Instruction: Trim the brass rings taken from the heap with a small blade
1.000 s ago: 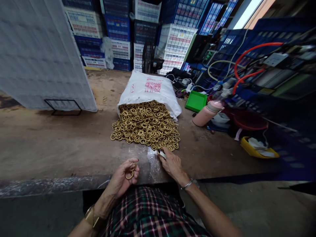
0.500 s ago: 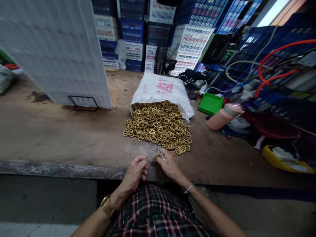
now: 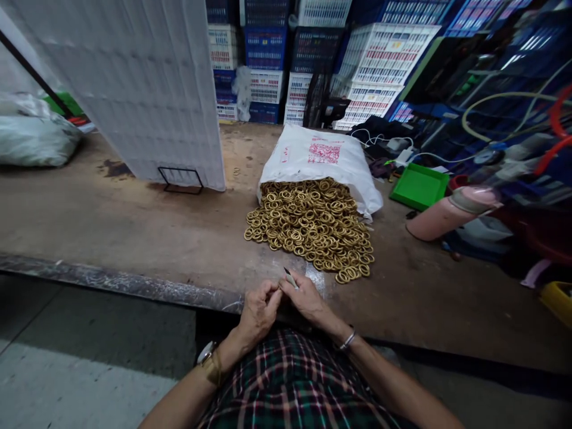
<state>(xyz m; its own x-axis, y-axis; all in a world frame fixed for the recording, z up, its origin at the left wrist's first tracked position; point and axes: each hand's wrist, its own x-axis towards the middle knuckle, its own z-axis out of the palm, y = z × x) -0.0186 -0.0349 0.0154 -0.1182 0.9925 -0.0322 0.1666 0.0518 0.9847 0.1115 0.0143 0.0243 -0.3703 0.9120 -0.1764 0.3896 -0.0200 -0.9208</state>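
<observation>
My left hand [image 3: 260, 307] is closed at the table's front edge, its fingertips against those of my right hand; what it pinches is too small to make out. My right hand [image 3: 308, 299] is closed on a small knife [image 3: 290, 277], whose dark pointed tip sticks up past the fingers. Just beyond my hands lies a heap of brass-coloured rings [image 3: 308, 226], spilling from the mouth of a white sack [image 3: 308, 152] with red print.
Left of the sack, a tall white panel [image 3: 156, 101] stands on the brown table [image 3: 111, 232]. To the right are a green tray [image 3: 419, 186] and a pink cylinder [image 3: 451, 213]. Stacked crates [image 3: 266, 50] line the back. A plastic bag [image 3: 36, 137] lies far left.
My hands have come together at the fingertips, where before there was a gap between them. The view has turned left, so the table's things appear further right.
</observation>
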